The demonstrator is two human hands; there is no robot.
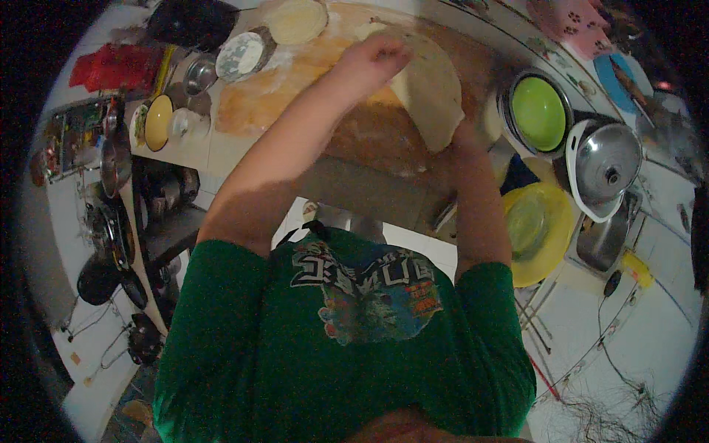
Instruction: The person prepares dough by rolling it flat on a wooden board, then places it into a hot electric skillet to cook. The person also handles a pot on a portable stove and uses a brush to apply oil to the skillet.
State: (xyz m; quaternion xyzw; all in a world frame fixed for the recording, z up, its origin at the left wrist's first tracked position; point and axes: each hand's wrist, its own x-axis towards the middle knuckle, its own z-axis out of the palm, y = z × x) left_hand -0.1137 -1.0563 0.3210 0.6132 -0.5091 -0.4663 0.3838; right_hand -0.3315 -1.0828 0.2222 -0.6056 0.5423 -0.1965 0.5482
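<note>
A wide, thin sheet of dough [435, 91] lies over the right part of a floured wooden board [249, 111], its lower edge hanging in a point. My left hand [382, 58] is over the sheet's upper left part with fingers curled; whether dough is between them is hidden. At the sheet's lower right edge is my right hand [464, 135], dim in shadow, with the edge drawn to a small peak at its fingers. Another round of dough [294, 21] rests at the board's far edge, beside a bowl of white flour [241, 55].
A green bowl [538, 113], a lidded pot [609, 158], a yellow basin [534, 232] and a steel sink [604, 241] stand at right. Left of the board are a small metal bowl [200, 75], a yellow bowl [159, 123] and a red cloth or bag [113, 67].
</note>
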